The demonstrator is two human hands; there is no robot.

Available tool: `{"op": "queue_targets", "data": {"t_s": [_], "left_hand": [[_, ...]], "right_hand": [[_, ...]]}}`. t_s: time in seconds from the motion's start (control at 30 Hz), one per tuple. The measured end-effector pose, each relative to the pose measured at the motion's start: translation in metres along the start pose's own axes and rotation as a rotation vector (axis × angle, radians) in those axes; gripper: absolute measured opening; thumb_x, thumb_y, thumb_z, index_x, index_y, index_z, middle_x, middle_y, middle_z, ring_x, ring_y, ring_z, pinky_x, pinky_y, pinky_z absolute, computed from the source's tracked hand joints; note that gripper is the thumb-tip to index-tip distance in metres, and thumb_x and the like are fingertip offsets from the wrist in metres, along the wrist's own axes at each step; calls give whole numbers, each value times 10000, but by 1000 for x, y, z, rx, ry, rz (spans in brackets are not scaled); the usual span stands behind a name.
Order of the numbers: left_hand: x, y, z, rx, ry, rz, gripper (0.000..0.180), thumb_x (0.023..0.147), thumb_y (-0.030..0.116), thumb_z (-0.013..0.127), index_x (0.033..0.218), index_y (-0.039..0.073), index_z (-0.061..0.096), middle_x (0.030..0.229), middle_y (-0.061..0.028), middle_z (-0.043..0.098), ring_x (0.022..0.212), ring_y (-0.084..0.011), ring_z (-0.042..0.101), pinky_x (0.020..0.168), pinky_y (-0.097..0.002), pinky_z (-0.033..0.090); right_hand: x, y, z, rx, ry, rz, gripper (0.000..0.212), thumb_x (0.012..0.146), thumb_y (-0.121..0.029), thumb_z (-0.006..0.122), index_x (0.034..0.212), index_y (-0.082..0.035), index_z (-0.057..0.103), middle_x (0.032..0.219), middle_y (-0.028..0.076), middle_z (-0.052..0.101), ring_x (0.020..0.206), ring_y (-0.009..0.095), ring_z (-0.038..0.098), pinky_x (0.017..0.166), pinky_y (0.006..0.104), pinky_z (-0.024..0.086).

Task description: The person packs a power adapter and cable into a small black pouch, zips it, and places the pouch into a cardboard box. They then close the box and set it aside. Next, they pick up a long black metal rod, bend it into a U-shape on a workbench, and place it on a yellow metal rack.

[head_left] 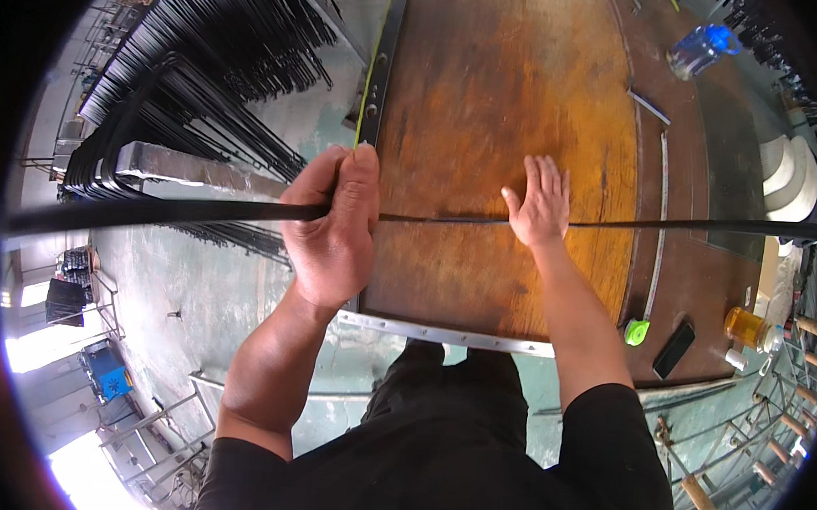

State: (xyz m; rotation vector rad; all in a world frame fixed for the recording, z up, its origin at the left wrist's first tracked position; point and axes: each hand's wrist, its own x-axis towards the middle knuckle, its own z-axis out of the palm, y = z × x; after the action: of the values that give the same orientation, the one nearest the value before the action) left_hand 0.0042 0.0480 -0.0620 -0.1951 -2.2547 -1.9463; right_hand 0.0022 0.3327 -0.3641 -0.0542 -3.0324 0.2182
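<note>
A long, thin black metal bar [164, 211] runs sideways across the whole view, over the worn wooden tabletop [489, 85]. My left hand [332, 229] is wrapped round it in a fist, thumb up, by the table's left edge. The bar stretches well past that edge on the left. My right hand [540, 206] lies over the bar near the middle of the wood, palm down, fingers stretched away from me and thumb apart. Whether that palm presses on the bar is hidden. Beyond my left fist, a yellow measuring strip [372, 85] follows the table's left edge.
Many black bent rods [227, 33] hang at the left near a wrapped beam [198, 168]. On the table's right side are a green tape measure [637, 332], a phone [673, 349], an amber bottle [752, 330] and a blue-lidded bottle [700, 51]. A metal strip [441, 334] edges the near side.
</note>
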Motion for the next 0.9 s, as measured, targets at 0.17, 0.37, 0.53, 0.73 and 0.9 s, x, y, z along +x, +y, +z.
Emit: {"op": "queue_targets", "data": {"t_s": [0.17, 0.37, 0.53, 0.73, 0.9], "left_hand": [[5, -14, -18, -127, 12, 26, 304, 1239, 104, 538, 948, 29, 587, 675, 32, 360, 540, -41, 295, 488, -299, 210], [11, -19, 4, -247, 128, 13, 304, 1244, 142, 551, 965, 29, 598, 655, 41, 355, 515, -45, 327, 465, -309, 196], [11, -24, 4, -157, 96, 30, 311, 1247, 162, 550, 959, 50, 577, 685, 48, 350, 522, -46, 286, 477, -297, 199], [20, -17, -15, -247, -45, 127, 421, 1265, 215, 519, 869, 99, 435, 724, 33, 316, 520, -50, 249, 475, -311, 167], [17, -32, 2, -264, 66, 65, 238, 1244, 168, 572, 1088, 9, 656, 718, 50, 420, 530, -33, 341, 466, -282, 219]], "right_hand": [[1, 1, 1, 21, -120, 59, 860, 1154, -677, 513, 1814, -167, 301, 1858, 106, 300, 1761, 311, 187, 1469, 610, 76], [4, -3, -5, -17, -194, 119, 889, 1150, -704, 507, 1829, -188, 253, 1866, 100, 271, 1767, 316, 155, 1469, 626, 50], [8, -7, -8, -82, -286, 138, 892, 1159, -741, 421, 1848, -212, 214, 1894, 77, 218, 1782, 308, 95, 1471, 624, 14], [8, -5, -9, -33, -273, 159, 916, 1152, -727, 467, 1849, -192, 207, 1891, 90, 220, 1780, 314, 103, 1467, 632, 19], [7, -6, -5, -66, -273, 135, 921, 1151, -735, 456, 1847, -185, 206, 1883, 102, 226, 1778, 319, 108, 1466, 639, 29]]}}
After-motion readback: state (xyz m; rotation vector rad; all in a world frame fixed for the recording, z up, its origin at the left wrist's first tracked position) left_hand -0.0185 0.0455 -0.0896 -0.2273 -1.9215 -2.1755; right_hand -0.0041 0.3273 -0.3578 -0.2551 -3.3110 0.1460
